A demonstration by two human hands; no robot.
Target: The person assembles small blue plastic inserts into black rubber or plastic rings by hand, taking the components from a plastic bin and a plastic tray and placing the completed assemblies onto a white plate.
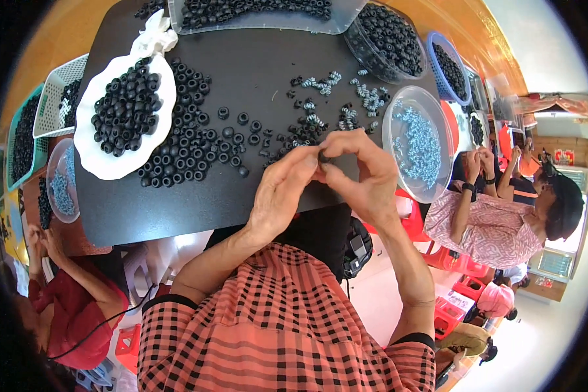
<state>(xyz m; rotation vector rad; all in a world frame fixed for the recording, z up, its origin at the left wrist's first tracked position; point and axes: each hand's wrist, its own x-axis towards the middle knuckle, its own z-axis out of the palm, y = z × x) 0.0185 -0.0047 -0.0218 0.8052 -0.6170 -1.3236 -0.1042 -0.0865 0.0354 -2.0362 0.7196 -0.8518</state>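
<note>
My left hand (pixel 282 189) and my right hand (pixel 362 171) meet over the near edge of a black board (pixel 255 65), fingertips pinched together on a small black ring (pixel 323 157). Loose black rings (pixel 196 144) lie spread on the board just left of my hands. Small assembled pieces with pale blue springs (pixel 320 121) lie beyond my fingers. A clear round dish of pale blue springs (pixel 419 144) stands to the right of my right hand.
A white bag of black rings (pixel 125 108) lies at the left. A clear tray (pixel 261 13) and round tub (pixel 389 39) of rings stand at the far edge, a blue basket (pixel 447 65) beyond. Other people sit at right (pixel 496 222) and lower left (pixel 65 294).
</note>
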